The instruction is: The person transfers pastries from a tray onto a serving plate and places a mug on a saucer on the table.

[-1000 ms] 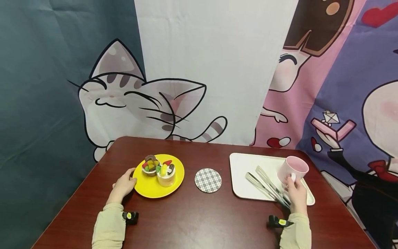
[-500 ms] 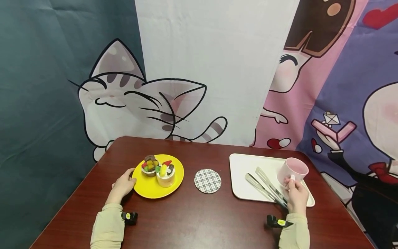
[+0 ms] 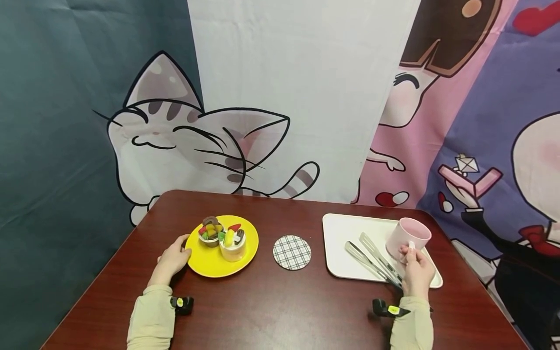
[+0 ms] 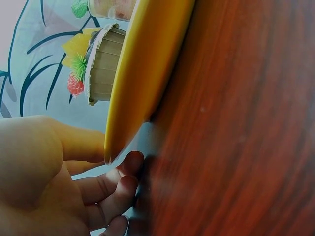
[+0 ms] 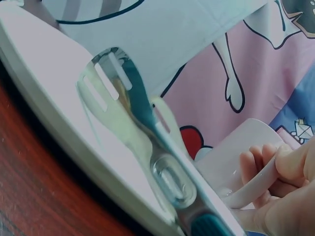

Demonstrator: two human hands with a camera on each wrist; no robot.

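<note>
My left hand [image 3: 172, 260] is at the left rim of a yellow plate [image 3: 205, 270]. In the left wrist view the thumb lies against the rim, with fingers curled below it. The plate bears two toy fruit-topped cupcakes, one in a brown cup [image 3: 212, 233] and one in a pale cup [image 3: 233, 247]. At the right, my right hand [image 3: 417, 272] grips the handle of a pink mug [image 3: 400, 238], its fingers passing through the loop. The mug is upright or slightly tilted at the right part of a white tray [image 3: 345, 228]; whether its base touches the tray is unclear.
Metal serving tongs [image 3: 369, 260] with slotted heads lie on the tray, left of the mug, their near end by the right hand. A round checked coaster [image 3: 292, 253] lies between plate and tray on the brown table [image 3: 280, 311]. A printed cloth [image 3: 284, 73] hangs behind.
The right hand and mug have shifted slightly left, towards the tongs. My left hand stays at the plate's rim, and plate, coaster and tray keep their places.
</note>
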